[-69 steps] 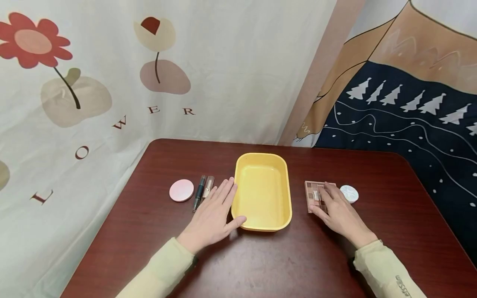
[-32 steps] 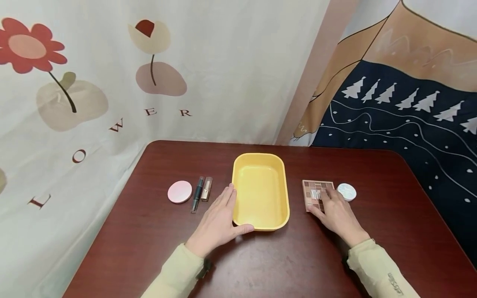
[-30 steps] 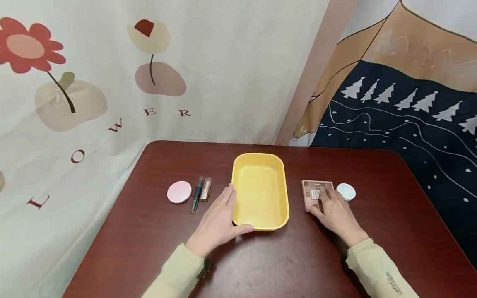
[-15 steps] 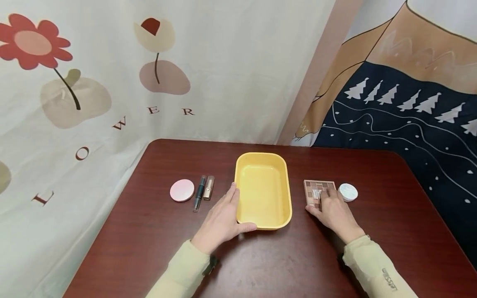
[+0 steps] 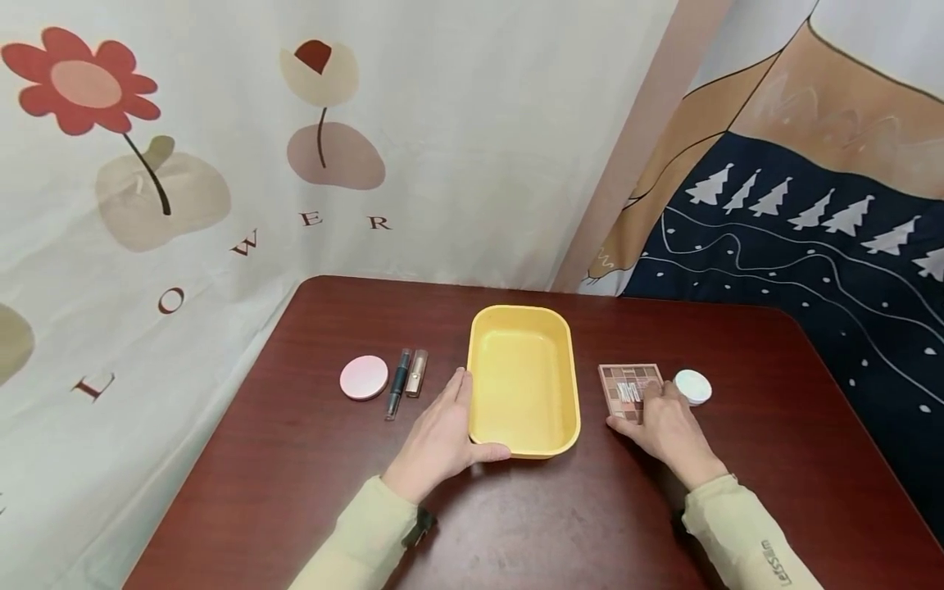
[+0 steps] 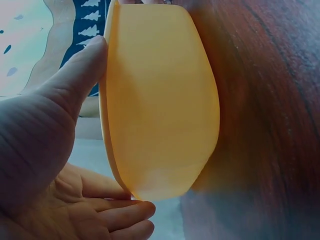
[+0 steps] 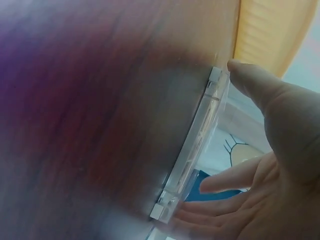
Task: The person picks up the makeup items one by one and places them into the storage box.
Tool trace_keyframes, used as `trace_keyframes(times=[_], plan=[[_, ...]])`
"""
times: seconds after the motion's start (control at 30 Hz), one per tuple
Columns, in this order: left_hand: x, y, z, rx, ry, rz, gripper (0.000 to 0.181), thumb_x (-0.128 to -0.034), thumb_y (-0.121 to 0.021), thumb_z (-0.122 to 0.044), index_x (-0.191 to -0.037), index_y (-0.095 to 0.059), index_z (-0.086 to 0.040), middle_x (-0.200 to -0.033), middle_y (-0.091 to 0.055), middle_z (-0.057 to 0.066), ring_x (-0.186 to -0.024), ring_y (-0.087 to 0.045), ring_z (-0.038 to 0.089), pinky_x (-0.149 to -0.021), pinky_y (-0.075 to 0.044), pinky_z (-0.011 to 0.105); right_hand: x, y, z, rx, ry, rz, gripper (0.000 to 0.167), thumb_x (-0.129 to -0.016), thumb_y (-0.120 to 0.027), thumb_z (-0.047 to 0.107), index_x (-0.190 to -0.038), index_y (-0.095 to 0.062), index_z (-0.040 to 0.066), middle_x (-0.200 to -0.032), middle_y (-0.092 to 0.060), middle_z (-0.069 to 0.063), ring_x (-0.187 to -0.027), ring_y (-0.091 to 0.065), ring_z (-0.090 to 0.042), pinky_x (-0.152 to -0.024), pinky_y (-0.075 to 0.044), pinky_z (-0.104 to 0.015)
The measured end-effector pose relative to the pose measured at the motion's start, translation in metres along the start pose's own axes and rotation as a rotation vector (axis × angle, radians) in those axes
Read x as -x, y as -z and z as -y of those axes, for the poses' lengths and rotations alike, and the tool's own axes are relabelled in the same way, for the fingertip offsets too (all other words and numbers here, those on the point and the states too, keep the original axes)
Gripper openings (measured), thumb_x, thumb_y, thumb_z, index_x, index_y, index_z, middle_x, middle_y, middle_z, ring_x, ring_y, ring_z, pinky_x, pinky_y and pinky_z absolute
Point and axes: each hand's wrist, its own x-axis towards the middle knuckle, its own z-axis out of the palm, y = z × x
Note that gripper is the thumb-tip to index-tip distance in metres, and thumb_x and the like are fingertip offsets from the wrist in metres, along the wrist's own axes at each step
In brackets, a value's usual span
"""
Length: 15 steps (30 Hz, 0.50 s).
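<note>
Over a glossy red-brown bench (image 5: 546,524), the left hand (image 5: 437,442), fingers extended, touched the left side of a mid-bench yellow tray (image 5: 524,385), thumb on its near rim; the tray's long axis ran away from the person. Well apart, the right hand (image 5: 674,430), loosely spread, touched the near-left corner and right edge of a flat, squarish palette (image 5: 623,383), lettering upward. A round white jar (image 5: 695,387) sat just beside it. Left of the tray, a dark stick (image 5: 398,385) and slim tube (image 5: 416,374) lay side by side, far ends slanting right, near a pink disc (image 5: 364,378). Behind hung a flower-print curtain (image 5: 472,147) and a navy cloth (image 5: 774,311).
</note>
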Motion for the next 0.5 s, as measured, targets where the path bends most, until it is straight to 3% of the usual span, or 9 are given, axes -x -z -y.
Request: trace_keyframes(times=[0.17,0.27,0.4,0.5], plan=[[0.0002,-0.0003,-0.0006,-0.002,-0.006,-0.014,0.121,-0.0704,-0.092,-0.054,-0.156,-0.033,0.008,-0.16,-0.035,0.03,-0.142,-0.046,0.042,-0.111,-0.044,0.053,-0.0003,0.0012,0.0004,0.028,-0.012,-0.009,0.092,-0.079,-0.085,0.047,-0.116,-0.048,-0.029,-0.095,-0.054,-0.04,-0.086,-0.057,-0.046,-0.079,-0.054,-0.059],[0.0012,0.0005,-0.0007,-0.014,-0.02,-0.043,0.115,-0.0677,-0.094,-0.052,-0.149,-0.041,0.009,-0.149,-0.048,0.025,-0.121,-0.061,0.038,-0.099,-0.052,0.05,-0.001,0.0012,0.001,0.039,-0.014,-0.01,0.089,-0.078,-0.085,0.047,-0.11,-0.05,-0.028,-0.084,-0.053,-0.034,-0.08,-0.056,-0.044,-0.075,-0.053,-0.058],[0.0026,0.0016,-0.001,-0.046,-0.034,-0.075,0.106,-0.0651,-0.095,-0.051,-0.14,-0.049,0.009,-0.131,-0.056,0.017,-0.092,-0.062,0.029,-0.083,-0.057,0.046,-0.0026,0.0018,0.0014,0.046,-0.018,-0.006,0.084,-0.077,-0.085,0.046,-0.106,-0.051,-0.025,-0.083,-0.053,-0.032,-0.08,-0.055,-0.045,-0.076,-0.052,-0.058],[0.0033,0.0017,-0.0011,-0.072,-0.037,-0.077,0.105,-0.0658,-0.095,-0.05,-0.139,-0.049,0.009,-0.131,-0.057,0.018,-0.093,-0.063,0.029,-0.083,-0.057,0.046,-0.0027,0.0017,0.0004,0.018,-0.034,-0.004,0.082,-0.076,-0.084,0.043,-0.109,-0.05,-0.024,-0.088,-0.054,-0.034,-0.084,-0.054,-0.047,-0.079,-0.051,-0.06]])
